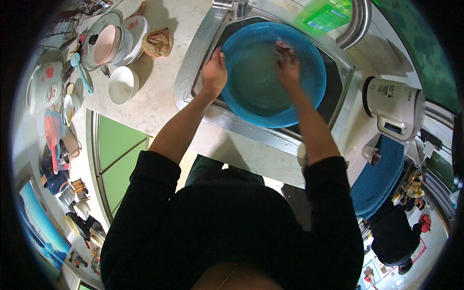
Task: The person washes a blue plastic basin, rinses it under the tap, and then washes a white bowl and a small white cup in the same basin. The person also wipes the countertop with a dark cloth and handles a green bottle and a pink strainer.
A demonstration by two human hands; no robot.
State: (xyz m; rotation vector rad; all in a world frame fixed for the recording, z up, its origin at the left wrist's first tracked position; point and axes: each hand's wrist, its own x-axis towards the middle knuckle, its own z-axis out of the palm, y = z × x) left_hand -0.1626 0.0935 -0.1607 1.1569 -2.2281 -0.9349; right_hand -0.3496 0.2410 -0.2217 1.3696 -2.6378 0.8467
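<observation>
A round blue plastic basin (246, 105) with cloudy water in it rests over the stainless steel sink (194, 47). My left hand (215, 72) grips the basin's left rim, fingers on the outer side and edge. Inside the basin, towards its right side, my right hand (288, 70) is closed on a crumpled cloth (284, 46); motion blurs both, and the cloth's exact kind cannot be told. The faucet base (239, 8) stands behind the basin, and the curved metal spout (357, 27) hangs at its upper right.
On the left counter are a white bowl (123, 85), stacked bowls (107, 45), a glass lid (88, 54) and a brown cloth (158, 42). A green detergent bottle (326, 14) stands behind the sink. To the right are a white electric kettle (393, 107), a cup (371, 155) and a blue towel (380, 177).
</observation>
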